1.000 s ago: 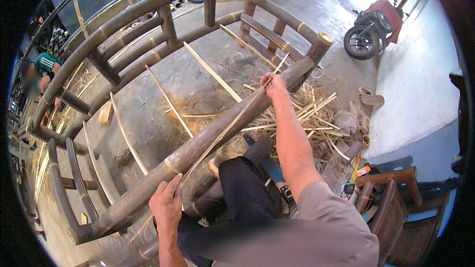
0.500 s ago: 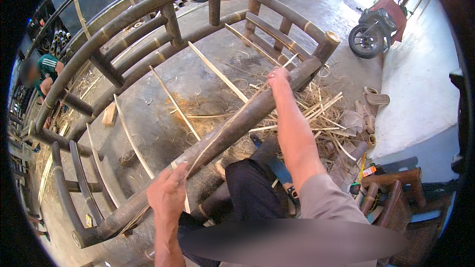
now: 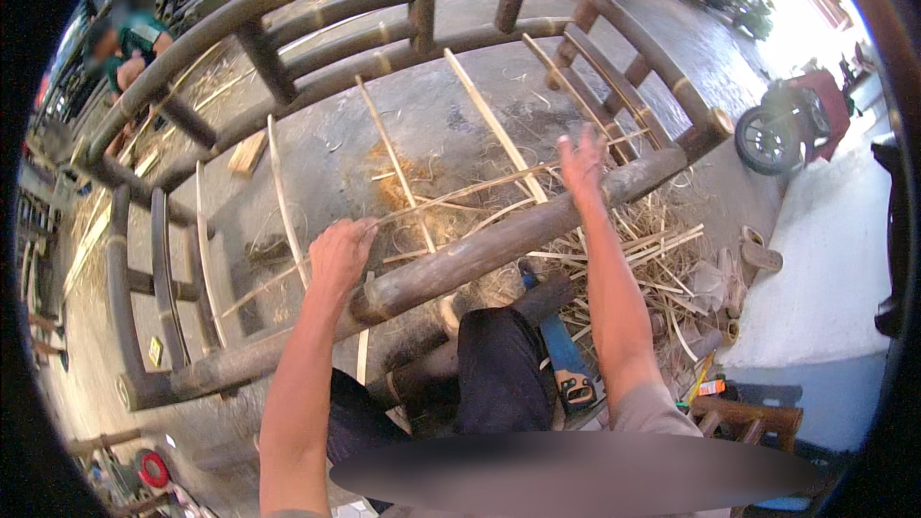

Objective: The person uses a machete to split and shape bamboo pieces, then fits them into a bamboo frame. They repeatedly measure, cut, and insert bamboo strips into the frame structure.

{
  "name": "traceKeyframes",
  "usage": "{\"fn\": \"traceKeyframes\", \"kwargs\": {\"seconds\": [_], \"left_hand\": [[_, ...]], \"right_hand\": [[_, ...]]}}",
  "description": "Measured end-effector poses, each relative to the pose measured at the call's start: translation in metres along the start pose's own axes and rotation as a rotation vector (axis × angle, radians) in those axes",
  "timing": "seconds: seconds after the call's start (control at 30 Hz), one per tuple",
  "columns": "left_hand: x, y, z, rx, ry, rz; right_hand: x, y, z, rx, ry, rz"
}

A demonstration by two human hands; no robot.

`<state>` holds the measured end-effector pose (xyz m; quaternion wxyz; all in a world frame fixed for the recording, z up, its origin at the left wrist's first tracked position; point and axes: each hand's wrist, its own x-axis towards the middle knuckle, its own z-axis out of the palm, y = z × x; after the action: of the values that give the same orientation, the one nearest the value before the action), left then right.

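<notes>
A dark bamboo bench frame (image 3: 480,254) spans the view, its thick front rail lying before my knees. My left hand (image 3: 342,254) is closed on a long, thin bamboo strip (image 3: 460,196), just beyond that rail. The strip slants up to the right across several pale slats (image 3: 494,125) that run between the front and back rails. At its right part my right hand (image 3: 582,168) has its fingers spread, above the far side of the front rail. Whether the right palm touches the strip is hard to see.
Bamboo shavings and offcuts (image 3: 643,259) heap on the floor at right. A blue-bladed handsaw (image 3: 566,350) leans beside my knee. Sandals (image 3: 758,251) and a parked motorbike (image 3: 791,125) stand near the white wall. People in green (image 3: 139,38) sit at far left.
Both hands have lifted the strip off the front rail and moved it to the far side, over the slats. My right hand's fingers have spread. The view has shifted left.
</notes>
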<state>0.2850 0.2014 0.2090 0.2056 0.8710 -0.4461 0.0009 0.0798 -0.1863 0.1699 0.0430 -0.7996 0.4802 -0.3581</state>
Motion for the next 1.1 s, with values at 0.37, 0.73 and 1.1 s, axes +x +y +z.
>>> {"fn": "traceKeyframes", "kwargs": {"seconds": [0.37,0.73,1.1], "left_hand": [[-0.013,-0.007,0.023,0.083,0.091,-0.052],[-0.092,-0.010,-0.016,0.190,0.166,-0.230],[-0.084,-0.003,-0.017,0.165,0.157,-0.289]], "right_hand": [[-0.028,-0.059,-0.024,-0.306,-0.794,-0.408],[-0.070,-0.069,-0.041,-0.005,-0.292,-0.355],[-0.253,0.029,-0.083,0.265,-0.209,-0.002]]}}
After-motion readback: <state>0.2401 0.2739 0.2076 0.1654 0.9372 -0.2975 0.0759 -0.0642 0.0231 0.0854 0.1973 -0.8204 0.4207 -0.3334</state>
